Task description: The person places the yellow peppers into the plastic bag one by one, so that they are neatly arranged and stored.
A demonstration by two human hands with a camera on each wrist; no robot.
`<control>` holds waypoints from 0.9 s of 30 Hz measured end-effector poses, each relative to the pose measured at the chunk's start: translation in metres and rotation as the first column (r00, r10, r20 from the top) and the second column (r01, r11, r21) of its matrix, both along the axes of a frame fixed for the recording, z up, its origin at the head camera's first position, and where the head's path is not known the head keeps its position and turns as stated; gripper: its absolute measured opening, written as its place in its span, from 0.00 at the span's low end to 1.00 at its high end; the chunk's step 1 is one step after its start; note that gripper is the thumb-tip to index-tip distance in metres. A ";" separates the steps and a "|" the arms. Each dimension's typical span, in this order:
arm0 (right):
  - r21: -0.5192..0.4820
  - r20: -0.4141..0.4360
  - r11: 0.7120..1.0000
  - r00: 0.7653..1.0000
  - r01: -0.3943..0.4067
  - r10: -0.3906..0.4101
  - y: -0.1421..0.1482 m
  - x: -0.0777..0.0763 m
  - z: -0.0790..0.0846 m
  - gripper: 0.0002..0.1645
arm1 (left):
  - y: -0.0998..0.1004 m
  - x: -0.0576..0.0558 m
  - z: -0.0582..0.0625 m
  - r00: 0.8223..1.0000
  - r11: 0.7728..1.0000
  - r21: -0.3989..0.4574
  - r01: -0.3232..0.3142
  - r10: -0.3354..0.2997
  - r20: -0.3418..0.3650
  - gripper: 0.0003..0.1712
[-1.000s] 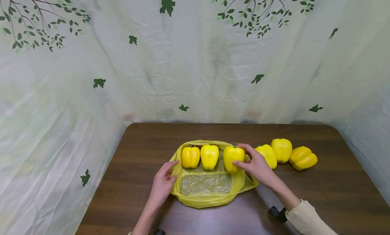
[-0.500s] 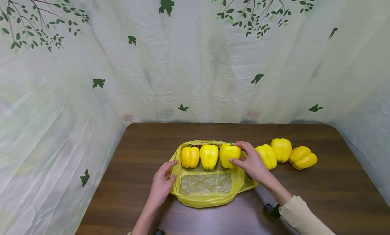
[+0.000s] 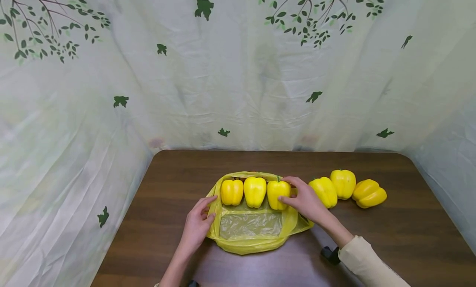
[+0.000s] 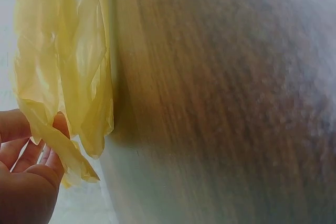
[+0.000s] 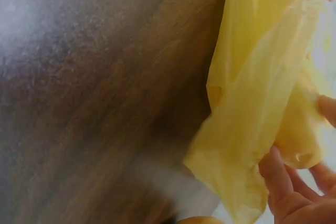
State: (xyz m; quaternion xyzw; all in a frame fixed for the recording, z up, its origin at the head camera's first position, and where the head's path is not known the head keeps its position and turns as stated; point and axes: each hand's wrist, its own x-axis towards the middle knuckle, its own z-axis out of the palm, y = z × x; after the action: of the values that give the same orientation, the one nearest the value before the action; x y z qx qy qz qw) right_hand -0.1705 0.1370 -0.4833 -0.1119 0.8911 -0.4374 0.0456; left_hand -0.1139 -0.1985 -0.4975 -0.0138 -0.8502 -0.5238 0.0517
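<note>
A yellow plastic bag (image 3: 253,246) lies on the table, its mouth spread wide and facing up. Inside, along its far side, stand two yellow bell peppers, the left pepper (image 3: 232,192) and the middle pepper (image 3: 255,192). To their right, a third bell pepper (image 3: 276,195) is gripped between the thumb and fingers of my right hand (image 3: 305,199); the right wrist view shows this pepper (image 5: 302,129) partly behind the bag's side. My left hand (image 3: 198,221) holds the bag's left edge, and a fold of bag (image 4: 65,150) lies between its thumb and fingers in the left wrist view.
Right of the bag, three more yellow bell peppers, a near one (image 3: 324,192), an upright one (image 3: 343,183) and one on its side (image 3: 370,193), sit on the brown wooden table (image 3: 409,221). A leaf-patterned curtain (image 3: 238,93) hangs behind the table.
My right hand has moved the third bell pepper left, closer to the middle pepper in the bag. The left hand and the bag stay nearly where they were.
</note>
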 end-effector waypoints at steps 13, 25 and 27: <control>-0.001 -0.032 1.000 0.999 0.028 -0.028 -0.003 -0.003 -0.005 0.30 | 0.009 0.010 0.029 1.000 1.000 -0.013 0.013 -0.012 0.009 0.26; -0.045 0.005 0.994 0.995 0.101 -0.101 -0.011 -0.001 -0.006 0.29 | 0.000 0.004 -0.001 1.000 1.000 -0.010 -0.009 0.009 -0.012 0.28; -0.037 0.007 0.992 0.993 0.118 -0.118 -0.014 0.000 -0.007 0.30 | 0.000 0.004 -0.002 1.000 1.000 -0.014 -0.010 0.010 -0.012 0.28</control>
State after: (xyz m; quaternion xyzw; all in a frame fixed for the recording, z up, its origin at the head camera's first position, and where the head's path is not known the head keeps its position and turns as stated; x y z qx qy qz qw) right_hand -0.1703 0.1232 -0.4904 -0.0590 0.8877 -0.4561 0.0199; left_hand -0.1100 -0.1981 -0.4991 -0.0128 -0.8537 -0.5173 0.0594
